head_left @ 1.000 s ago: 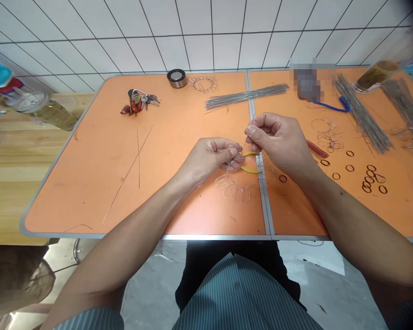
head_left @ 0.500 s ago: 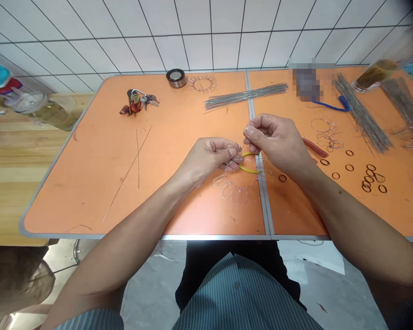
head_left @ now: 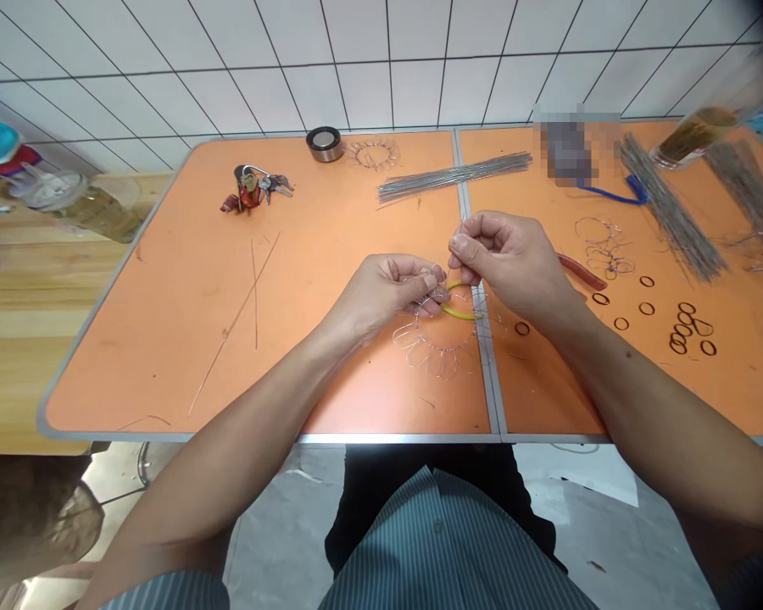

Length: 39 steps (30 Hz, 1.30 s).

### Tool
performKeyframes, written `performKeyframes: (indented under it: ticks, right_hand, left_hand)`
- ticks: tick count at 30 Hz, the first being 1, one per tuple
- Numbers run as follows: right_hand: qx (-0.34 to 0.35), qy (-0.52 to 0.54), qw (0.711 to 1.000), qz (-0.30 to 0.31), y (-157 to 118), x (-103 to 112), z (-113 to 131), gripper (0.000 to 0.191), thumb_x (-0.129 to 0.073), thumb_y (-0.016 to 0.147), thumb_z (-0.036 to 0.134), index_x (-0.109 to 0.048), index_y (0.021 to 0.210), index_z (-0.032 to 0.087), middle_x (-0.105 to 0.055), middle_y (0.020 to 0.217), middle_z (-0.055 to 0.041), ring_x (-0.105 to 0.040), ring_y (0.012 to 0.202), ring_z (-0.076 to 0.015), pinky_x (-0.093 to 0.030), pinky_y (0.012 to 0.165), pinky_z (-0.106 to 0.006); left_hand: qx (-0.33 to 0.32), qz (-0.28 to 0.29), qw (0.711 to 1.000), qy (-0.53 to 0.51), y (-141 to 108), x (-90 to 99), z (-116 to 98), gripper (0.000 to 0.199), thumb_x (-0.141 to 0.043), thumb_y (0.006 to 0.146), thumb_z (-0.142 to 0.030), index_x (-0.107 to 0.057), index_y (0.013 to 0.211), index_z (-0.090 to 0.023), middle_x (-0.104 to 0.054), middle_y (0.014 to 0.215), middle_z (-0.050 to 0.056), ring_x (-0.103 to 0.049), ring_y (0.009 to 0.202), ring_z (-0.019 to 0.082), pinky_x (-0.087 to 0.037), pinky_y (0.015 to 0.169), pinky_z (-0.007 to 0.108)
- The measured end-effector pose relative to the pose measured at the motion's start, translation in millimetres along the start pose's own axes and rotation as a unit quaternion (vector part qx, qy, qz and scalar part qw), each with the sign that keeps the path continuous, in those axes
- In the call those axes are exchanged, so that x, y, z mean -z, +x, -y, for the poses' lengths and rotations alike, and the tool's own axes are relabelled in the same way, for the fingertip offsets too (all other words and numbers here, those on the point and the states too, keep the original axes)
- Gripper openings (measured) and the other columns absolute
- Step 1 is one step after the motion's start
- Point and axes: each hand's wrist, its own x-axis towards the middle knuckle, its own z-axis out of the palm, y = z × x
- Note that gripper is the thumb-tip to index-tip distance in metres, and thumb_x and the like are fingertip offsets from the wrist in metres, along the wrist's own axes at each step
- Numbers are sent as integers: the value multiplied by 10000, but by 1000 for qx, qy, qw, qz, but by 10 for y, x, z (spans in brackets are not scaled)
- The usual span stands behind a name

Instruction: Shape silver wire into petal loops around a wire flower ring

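The left hand [head_left: 378,296] is curling its fingers inward and pinching the upper edge of a silver wire ring with petal-shaped loops [head_left: 433,354], which is resting on the orange folding table [head_left: 165,339] at lower centre. The right hand [head_left: 509,258] is pinching a thin straight steel wire [head_left: 461,227] between thumb and forefinger, just beside the left fingertips. A pair of yellow-handled pliers [head_left: 461,312] is lying beneath the ring, its handles curving just right of the left hand. At upper centre, a bundle of straight steel wires [head_left: 454,176] is lying beside a smaller wire ring [head_left: 372,154]. A bunch of keys [head_left: 251,188] is sitting toward the upper left, while small black rubber rings [head_left: 647,308] are scattered at right, near a red-handled tool [head_left: 581,271].
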Motion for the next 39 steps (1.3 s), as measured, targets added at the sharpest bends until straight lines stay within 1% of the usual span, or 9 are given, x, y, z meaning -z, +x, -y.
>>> performKeyframes:
  ticks: [6, 13, 19, 24, 27, 30, 33, 36, 39]
  right_hand:
    - [1, -2, 1000, 23, 12, 5, -12, 288, -848, 993, 368, -673, 801, 245, -704, 757, 2, -618, 613, -132, -556, 615, -300]
    - [-9, 19, 999, 27, 29, 31, -40, 345, -880, 972, 477, -679, 818, 242, -716, 774, -9, -628, 623, -127, -565, 612, -285]
    - [-24, 34, 999, 19, 37, 29, -61, 298, -876, 984, 409, -690, 833, 232, -723, 778, -6, -632, 630, -119, -570, 608, -268]
    - [-16, 33, 999, 12, 35, 4, -71, 309, -873, 985, 424, -682, 831, 236, -725, 772, -2, -619, 616, -119, -563, 602, -269]
    - [-13, 28, 999, 11, 22, -8, -53, 287, -860, 994, 397, -682, 831, 241, -734, 779, -3, -619, 617, -124, -562, 613, -279]
    - [-14, 25, 1000, 8, 9, -12, -33, 259, -845, 1000, 361, -682, 836, 243, -741, 792, -5, -621, 631, -129, -551, 622, -285]
    - [-9, 25, 1000, 2, -2, -16, -15, 262, -839, 997, 376, -678, 835, 246, -732, 790, -3, -618, 641, -138, -543, 618, -292]
    - [-2, 16, 1000, -1, -14, -31, 12, 275, -838, 993, 381, -666, 825, 248, -705, 774, 2, -609, 646, -143, -545, 632, -300]
    - [3, 10, 1000, 0, -27, -55, 44, 258, -815, 998, 322, -654, 810, 247, -682, 773, 7, -597, 650, -139, -552, 652, -304]
  left_hand:
    - [1, 3, 1000, -5, 3, -13, 0, 297, -962, 845, -409, -833, 909, -150, -849, 882, 104, -771, 697, 169, -646, 729, 309]
    - [4, 1, 1000, 0, -5, -5, -6, 300, -956, 852, -406, -845, 947, -144, -854, 902, 109, -775, 714, 169, -636, 728, 298]
    - [0, 6, 1000, 7, -9, 3, -5, 283, -935, 875, -396, -839, 944, -138, -855, 909, 112, -775, 716, 167, -635, 724, 294]
    - [1, 3, 1000, -4, -2, -5, -12, 192, -904, 879, -302, -822, 956, -146, -848, 873, 95, -760, 666, 151, -618, 692, 280]
    - [-7, 6, 1000, -6, -5, -19, -21, 137, -859, 895, -252, -808, 982, -159, -840, 843, 73, -749, 635, 141, -601, 664, 268]
    - [-11, 1, 1000, 4, -15, -32, -28, 161, -835, 893, -239, -802, 1037, -175, -836, 831, 58, -745, 618, 144, -593, 648, 269]
    - [-14, -5, 1000, 21, -28, -47, -36, 197, -824, 875, -232, -803, 1067, -193, -829, 812, 45, -731, 599, 144, -579, 621, 267]
    - [-17, -3, 999, 33, -39, -67, -50, 160, -812, 864, -219, -795, 1022, -197, -814, 784, 40, -726, 600, 146, -572, 607, 263]
    - [-29, -1, 999, 40, -45, -82, -60, 106, -818, 871, -235, -780, 961, -193, -797, 774, 41, -748, 645, 161, -573, 603, 260]
